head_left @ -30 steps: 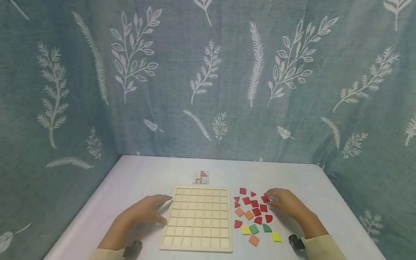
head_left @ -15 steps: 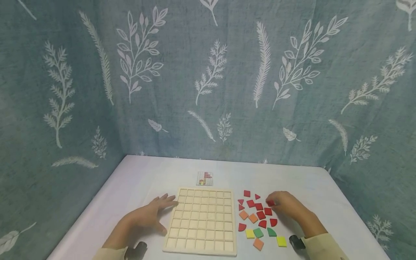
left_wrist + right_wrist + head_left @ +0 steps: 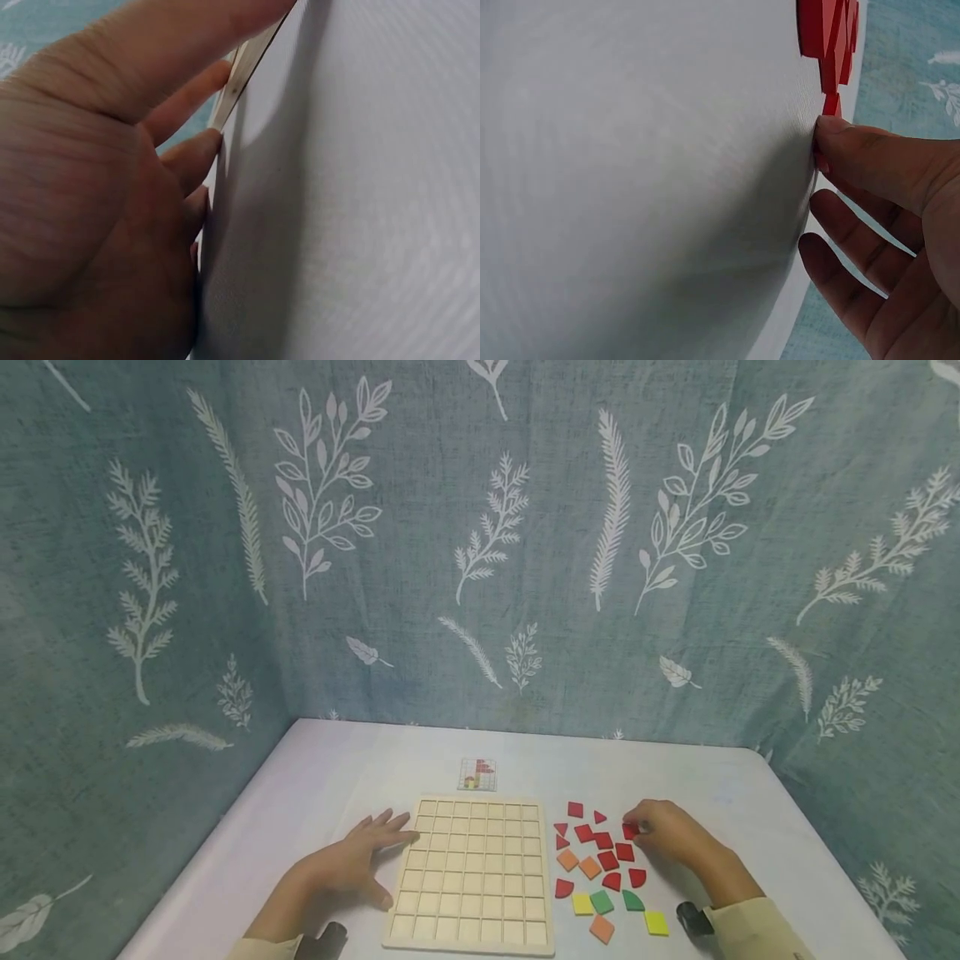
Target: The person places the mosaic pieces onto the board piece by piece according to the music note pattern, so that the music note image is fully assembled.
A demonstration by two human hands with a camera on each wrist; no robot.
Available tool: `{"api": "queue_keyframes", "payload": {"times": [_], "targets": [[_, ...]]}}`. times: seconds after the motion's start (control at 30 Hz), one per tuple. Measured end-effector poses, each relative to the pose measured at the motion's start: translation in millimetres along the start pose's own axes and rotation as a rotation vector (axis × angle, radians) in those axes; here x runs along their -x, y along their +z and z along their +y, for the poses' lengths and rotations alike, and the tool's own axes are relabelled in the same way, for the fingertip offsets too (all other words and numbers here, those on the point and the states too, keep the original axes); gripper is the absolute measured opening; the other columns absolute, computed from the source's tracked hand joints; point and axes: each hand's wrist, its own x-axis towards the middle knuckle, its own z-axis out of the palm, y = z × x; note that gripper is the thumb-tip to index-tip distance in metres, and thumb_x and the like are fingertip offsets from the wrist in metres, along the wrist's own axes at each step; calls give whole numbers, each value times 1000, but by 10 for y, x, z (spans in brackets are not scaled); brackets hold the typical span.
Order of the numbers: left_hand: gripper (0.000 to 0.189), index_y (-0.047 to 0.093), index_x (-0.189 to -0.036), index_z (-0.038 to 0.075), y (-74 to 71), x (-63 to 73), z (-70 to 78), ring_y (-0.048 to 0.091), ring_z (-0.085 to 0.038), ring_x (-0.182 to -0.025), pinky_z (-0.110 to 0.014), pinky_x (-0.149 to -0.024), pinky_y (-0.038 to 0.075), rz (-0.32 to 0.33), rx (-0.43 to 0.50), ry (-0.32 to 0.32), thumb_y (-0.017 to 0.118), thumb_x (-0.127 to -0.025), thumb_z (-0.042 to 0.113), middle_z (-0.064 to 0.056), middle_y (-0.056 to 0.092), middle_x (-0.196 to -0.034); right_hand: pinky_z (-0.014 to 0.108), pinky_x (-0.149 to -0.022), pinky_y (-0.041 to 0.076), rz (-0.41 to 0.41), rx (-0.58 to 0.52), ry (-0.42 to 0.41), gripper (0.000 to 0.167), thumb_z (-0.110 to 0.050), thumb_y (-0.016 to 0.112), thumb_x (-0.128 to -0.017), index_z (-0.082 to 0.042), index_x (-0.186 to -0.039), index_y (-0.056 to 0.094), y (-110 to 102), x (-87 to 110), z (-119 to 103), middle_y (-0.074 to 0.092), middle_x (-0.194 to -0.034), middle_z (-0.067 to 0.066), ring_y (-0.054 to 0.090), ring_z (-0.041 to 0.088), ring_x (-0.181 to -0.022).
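Observation:
My left hand (image 3: 351,858) lies at the left side of a pale wooden grid board (image 3: 486,950), its fingers spread. In the left wrist view, the fingertips (image 3: 202,146) meet the board's edge (image 3: 238,84). To the right of the board, my right hand (image 3: 671,832) pinches a red square tile (image 3: 630,832) between thumb and fingers at the outer side of the tile group. Most of that tile is hidden by the fingers in the right wrist view, where the thumb (image 3: 855,142) presses down near the tabletop. Other red tiles (image 3: 814,28) stand just past it.
Loose tiles lie between board and right hand: red squares, triangles and quarter-rounds, an orange square (image 3: 602,929), a green square (image 3: 602,902) and a yellow square (image 3: 657,923) among them. A small picture card (image 3: 477,774) lies behind the board. Patterned cloth (image 3: 420,568) walls the white table.
My right fingers have closed on the red square tile and shifted it slightly. The left fingers have spread wider along the board's edge. The whole scene has slid rightward in the head view.

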Motion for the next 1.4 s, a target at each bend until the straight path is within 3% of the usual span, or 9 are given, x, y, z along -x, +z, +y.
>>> {"api": "queue_keyframes", "payload": {"times": [0.2, 0.47, 0.9, 1.17, 1.27, 1.4], "targets": [[105, 47, -146, 19, 18, -11, 37, 3, -41, -146, -62, -113, -2, 4, 19, 1, 82, -55, 56, -11, 22, -159, 49, -90, 52, 19, 2, 12, 31, -11, 81, -78, -10, -108, 73, -2, 18, 15, 67, -98, 0, 62, 28, -102], [103, 49, -143, 19, 19, -20, 96, 5, -42, -145, -61, -113, -4, 41, 19, -10, 84, -54, 58, -13, 25, -158, 48, -90, 52, 62, -51, -44, 27, -15, 79, -81, -12, -107, 73, -33, -8, -88, 66, -101, -1, 60, 27, -103], [104, 48, -143, 18, 18, -34, 98, 5, -43, -145, -62, -113, -3, 45, 33, -17, 85, -53, 56, -14, 26, -157, 43, -90, 53, 92, -63, -90, 32, -18, 80, -81, -14, -111, 72, -55, -77, -332, 66, -102, -2, 61, 24, -103], [103, 48, -144, 16, 29, -18, 62, 6, -43, -145, -63, -112, -3, 41, 31, 9, 84, -56, 55, -17, 27, -156, 43, -89, 54, 85, -74, -96, 32, -22, 79, -82, -18, -113, 72, 13, -180, -612, 65, -104, -4, 60, 20, -102], [103, 47, -144, 16, 24, -8, 66, 6, -43, -145, -63, -112, -3, 40, 25, 14, 83, -56, 56, -17, 26, -156, 44, -92, 52, 81, -88, -136, 31, -22, 79, -82, -19, -112, 73, 35, -226, -732, 65, -103, -6, 60, 19, -102], [103, 48, -144, 16, 18, 0, 71, 5, -43, -145, -63, -112, -4, 39, 33, 3, 83, -56, 55, -17, 26, -156, 40, -91, 52, 70, -67, -271, 26, -21, 77, -84, -16, -110, 74, 63, -312, -876, 64, -98, -8, 59, 16, -95]]}}
